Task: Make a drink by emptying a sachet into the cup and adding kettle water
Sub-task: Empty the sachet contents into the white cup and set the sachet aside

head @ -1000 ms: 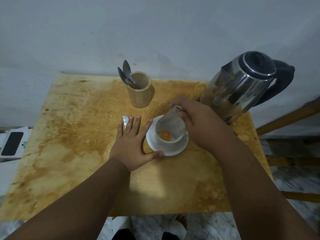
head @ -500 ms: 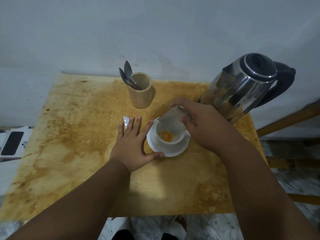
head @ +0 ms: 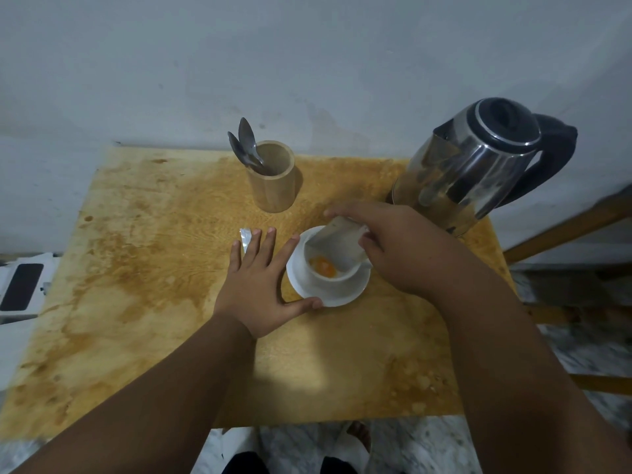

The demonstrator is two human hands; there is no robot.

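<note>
Over white cup, tilted silvery sachet

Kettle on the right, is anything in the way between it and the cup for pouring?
Yes. The right hand holds the sachet tilted over the cup, directly between cup and kettle. Nothing else visible intervenes.
</note>
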